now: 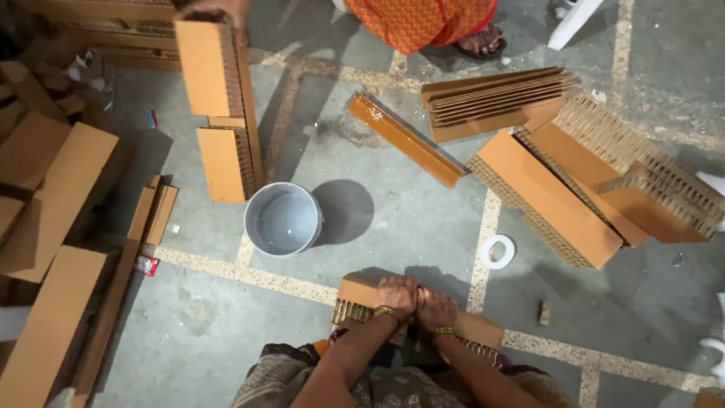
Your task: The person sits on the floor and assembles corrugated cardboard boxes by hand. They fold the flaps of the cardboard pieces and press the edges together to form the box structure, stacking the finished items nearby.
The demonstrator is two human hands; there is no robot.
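Head view, looking down: left hand (396, 295) and right hand (436, 308) lie side by side, palms pressed flat on a brown honeycomb cardboard block (362, 296) resting on the concrete floor (393, 211) just before the person's knees; neither grip is closed around it. Grey bucket (283, 219) stands near, beyond the block. Glossy cardboard strip (405, 139), white tape roll (498, 251) and stacked honeycomb panels (559, 196) lie farther off; another person's foot (481, 41) at top
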